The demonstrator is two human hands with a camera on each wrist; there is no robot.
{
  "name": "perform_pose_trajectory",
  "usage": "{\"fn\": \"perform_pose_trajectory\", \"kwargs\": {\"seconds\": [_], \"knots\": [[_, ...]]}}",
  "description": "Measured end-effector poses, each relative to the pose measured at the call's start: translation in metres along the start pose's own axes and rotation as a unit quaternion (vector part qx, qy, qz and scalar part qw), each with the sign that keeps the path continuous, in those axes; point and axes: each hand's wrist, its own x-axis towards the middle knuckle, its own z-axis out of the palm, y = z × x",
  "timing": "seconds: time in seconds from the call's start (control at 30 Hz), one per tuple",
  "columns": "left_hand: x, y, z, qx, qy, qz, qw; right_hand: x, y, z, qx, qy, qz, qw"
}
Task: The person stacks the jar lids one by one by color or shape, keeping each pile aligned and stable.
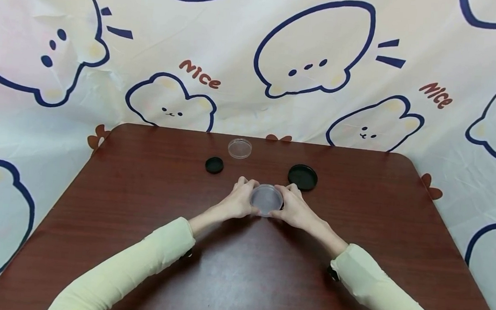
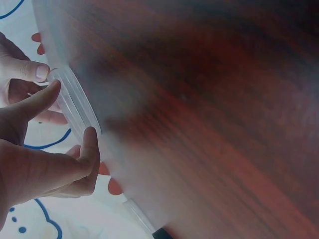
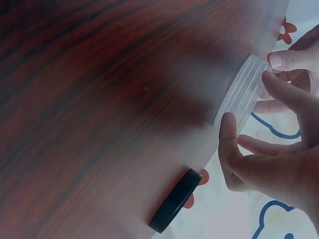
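Both hands grip a clear round petri dish (image 1: pixel 266 199) near the middle of the table, one from each side. The left hand (image 1: pixel 239 198) pinches its left rim between thumb and fingers. On the opposite rim, the right hand (image 1: pixel 294 206) holds it the same way. Seen edge-on in the right wrist view, the petri dish (image 3: pixel 240 94) shows several clear ridged bands along its side and sits close over the tabletop. In the left wrist view the fingertips of the left hand (image 2: pixel 65 169) lie right at the rim.
A large black round dish (image 1: pixel 302 177) lies just beyond the right hand. Past the left hand are a small black round dish (image 1: pixel 214 165) and another clear dish (image 1: pixel 240 148) near the back edge. A patterned cloth (image 1: pixel 234 111) hangs behind the brown table (image 1: pixel 239 279).
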Motion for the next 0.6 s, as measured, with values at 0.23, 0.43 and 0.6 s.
{"fn": "perform_pose_trajectory", "kwargs": {"seconds": [0.23,0.43,0.6], "knots": [[0.0016,-0.0005,-0.0008,0.004,-0.005,-0.006,1.0000,0.0000,-0.0020,-0.0013,-0.006,-0.013,-0.003,0.9999],[0.0032,0.0000,0.0015,0.014,-0.005,-0.002,0.9999,-0.0018,-0.0032,-0.0024,-0.007,-0.013,0.005,0.9999],[0.0025,0.0007,0.0022,0.024,-0.007,-0.004,0.9997,-0.0019,-0.0028,-0.0017,-0.008,-0.012,-0.001,0.9999]]}}
